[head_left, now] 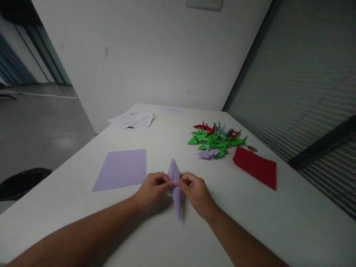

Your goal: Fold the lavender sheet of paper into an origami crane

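Observation:
Between my two hands is a piece of folded lilac origami paper [176, 198], long and narrow, with one point away from me and one toward me. My left hand [155, 187] pinches its left side near the middle, thumb on top. On the opposite side my right hand [196, 189] grips it the same way, the thumbs close together. To the left of my left hand lies a flat lilac paper sheet [122, 168]. A pile of folded paper cranes [214, 139], green, red and lilac, sits beyond my right hand.
Red paper [257, 167] lies at the right, near a small brown round object [252, 148]. Printed sheets [133, 120] are at the far left of the white table [167, 137], and a paper strip [172, 110] is by the wall. A black-lined bin [22, 181] stands left of the table.

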Tool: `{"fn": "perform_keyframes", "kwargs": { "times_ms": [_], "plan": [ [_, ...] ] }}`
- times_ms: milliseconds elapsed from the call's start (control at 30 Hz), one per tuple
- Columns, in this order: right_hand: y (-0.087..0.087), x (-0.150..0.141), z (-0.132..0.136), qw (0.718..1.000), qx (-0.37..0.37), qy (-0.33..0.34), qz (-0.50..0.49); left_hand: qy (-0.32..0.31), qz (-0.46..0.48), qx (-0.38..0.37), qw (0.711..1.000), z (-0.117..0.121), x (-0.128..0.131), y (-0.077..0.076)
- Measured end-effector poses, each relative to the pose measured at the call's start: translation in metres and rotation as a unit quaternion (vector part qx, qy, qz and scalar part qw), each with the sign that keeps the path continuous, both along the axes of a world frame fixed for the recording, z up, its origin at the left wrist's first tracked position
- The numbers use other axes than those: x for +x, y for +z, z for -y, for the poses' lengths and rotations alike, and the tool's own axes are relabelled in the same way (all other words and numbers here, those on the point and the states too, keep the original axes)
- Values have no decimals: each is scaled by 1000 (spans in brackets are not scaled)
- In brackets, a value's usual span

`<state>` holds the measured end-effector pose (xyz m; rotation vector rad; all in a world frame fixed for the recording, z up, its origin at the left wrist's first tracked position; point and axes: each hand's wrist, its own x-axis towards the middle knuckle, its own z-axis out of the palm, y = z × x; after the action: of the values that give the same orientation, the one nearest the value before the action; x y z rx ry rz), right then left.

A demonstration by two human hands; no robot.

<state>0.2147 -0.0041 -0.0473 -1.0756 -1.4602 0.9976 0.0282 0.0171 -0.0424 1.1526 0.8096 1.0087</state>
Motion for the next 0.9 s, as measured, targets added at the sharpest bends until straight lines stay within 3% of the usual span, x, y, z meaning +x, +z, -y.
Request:
{"fn": "perform_keyframes", "kwargs": {
  "times_ms": [633, 900],
  "plan": [
    [-2, -3, 1, 998, -29, -22, -54, 4, -7, -20, 1000, -4, 1, -5],
    [0, -5, 3, 996, -47, -44, -62, 35, -24, -31, 999, -4, 3, -3]
  ]
}}
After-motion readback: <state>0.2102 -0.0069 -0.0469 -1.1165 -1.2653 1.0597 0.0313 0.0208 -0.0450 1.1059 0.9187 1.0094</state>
